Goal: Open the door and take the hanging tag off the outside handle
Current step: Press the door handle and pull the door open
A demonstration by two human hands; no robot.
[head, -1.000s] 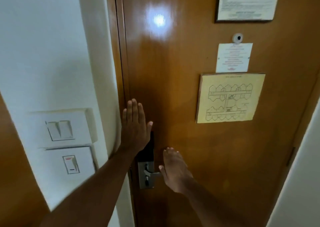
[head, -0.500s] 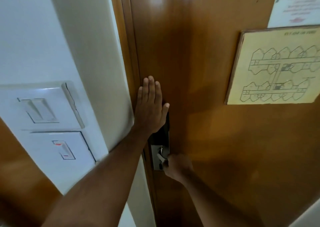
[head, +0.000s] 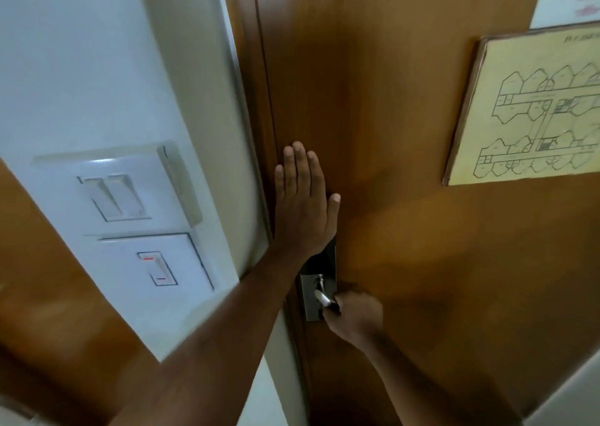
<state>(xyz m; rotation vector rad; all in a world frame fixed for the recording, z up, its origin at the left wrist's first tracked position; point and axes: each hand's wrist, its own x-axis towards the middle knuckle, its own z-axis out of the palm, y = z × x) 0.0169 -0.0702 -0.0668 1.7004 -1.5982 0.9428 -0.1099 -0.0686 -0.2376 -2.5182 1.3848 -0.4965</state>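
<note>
- White wall point(head: 97, 68) is filling the upper left of the frame, carrying a double rocker switch point(head: 113, 198) and, below it, a single switch point(head: 157, 268) with a red mark; brown wood panelling is showing in the lower left corner.
- Just right of the wall, the door frame point(head: 246, 68) is running down the frame, meeting the varnished wooden door point(head: 389, 133) with no gap showing, so the door looks shut.
- At centre, the left hand point(head: 303, 204) is lying flat on the door beside the frame, fingers straight and together, thumb out, holding nothing.
- Below it, the metal lock plate point(head: 316, 295) is carrying the lever handle point(head: 323, 295), which is slanting downward.
- At lower centre, the right hand point(head: 354, 315) is curling closed around the lever's outer end (the fingertips are hidden behind the hand).
- At the right edge, a framed floor plan point(head: 526, 107) is hanging on the door under a white notice point(head: 571, 0).
- The hanging tag is not showing; by the task it is on the outside handle, behind the door.
- Handling, as a judgement: the door is looking solid and heavy, the lever stiff, smooth and best gripped at its far end for leverage; the tag is probably light and easily torn, so lifting it by its loop would be wise.
</note>
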